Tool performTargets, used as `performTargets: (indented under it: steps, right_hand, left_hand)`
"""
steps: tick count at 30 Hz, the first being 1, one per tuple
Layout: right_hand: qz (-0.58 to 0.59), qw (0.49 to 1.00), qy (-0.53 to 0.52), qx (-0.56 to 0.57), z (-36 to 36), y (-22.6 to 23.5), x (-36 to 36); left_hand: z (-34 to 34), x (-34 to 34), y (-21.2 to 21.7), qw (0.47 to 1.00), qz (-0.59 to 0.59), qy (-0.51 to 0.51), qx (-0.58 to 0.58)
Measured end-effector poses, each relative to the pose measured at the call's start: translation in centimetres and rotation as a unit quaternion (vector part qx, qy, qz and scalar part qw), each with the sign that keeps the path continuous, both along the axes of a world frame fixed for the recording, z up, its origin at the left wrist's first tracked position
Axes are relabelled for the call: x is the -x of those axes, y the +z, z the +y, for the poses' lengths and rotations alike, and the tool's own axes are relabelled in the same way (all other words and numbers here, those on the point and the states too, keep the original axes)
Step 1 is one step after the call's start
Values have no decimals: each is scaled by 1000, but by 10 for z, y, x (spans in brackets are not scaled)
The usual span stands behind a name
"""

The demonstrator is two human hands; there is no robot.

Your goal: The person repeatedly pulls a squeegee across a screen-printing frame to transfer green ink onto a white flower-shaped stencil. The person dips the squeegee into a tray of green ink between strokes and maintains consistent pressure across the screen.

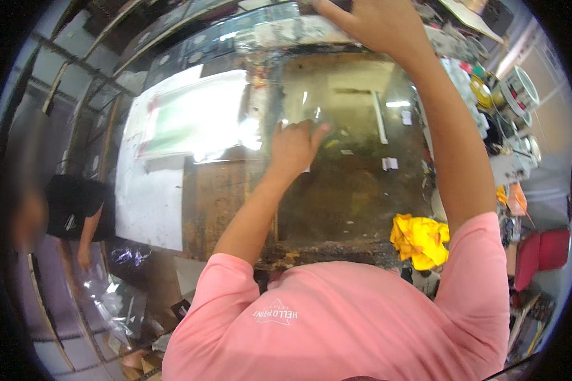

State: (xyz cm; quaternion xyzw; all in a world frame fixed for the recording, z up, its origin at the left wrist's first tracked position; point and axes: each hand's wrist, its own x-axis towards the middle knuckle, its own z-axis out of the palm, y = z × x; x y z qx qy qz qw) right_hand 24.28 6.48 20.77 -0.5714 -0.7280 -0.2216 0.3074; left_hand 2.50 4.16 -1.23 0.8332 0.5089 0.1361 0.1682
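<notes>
My left hand (295, 146) rests on a glossy, brownish work surface (337, 209), its thumb stretched out to the right. By its fingertips is a small shiny, see-through patch, too unclear to name. My right hand (375, 22) reaches to the far side at the top edge of the view. Its thumb points left, while its other fingers are cut off, so anything in them is hidden. To the right of my left hand lies a narrow white strip (380, 117), with small white pieces (389, 164) scattered around it.
A glaring, green-tinted sheet (184, 117) lies over white sheets (149, 203) on the left. A crumpled yellow cloth (419, 241) sits at the near right edge. Cans (518, 89) stand farther right, above a red chair (543, 254). Another person (73, 206) is at the left.
</notes>
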Motion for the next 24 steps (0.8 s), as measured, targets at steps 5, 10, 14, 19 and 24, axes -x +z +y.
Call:
performTargets:
  steps: [5, 10, 14, 19, 24]
  right_hand:
    - [-12, 1000, 1, 11, 4, 1, -3]
    - [0, 999, -5, 48, 11, 9, -6]
    - [-9, 1000, 13, -6, 18, 11, -7]
    - [-13, 999, -30, 28, 22, 17, -7]
    - [-16, 999, -37, 23, 28, 17, -8]
  left_hand:
    - [-38, -48, -53, 985, 72, -139, -67]
    - [-42, -88, -71, 981, 46, -169, -77]
    - [-49, -104, -72, 979, 30, -180, -87]
    - [-55, -104, -73, 976, -4, -184, -112]
    - [-57, -99, -71, 975, -14, -188, -115]
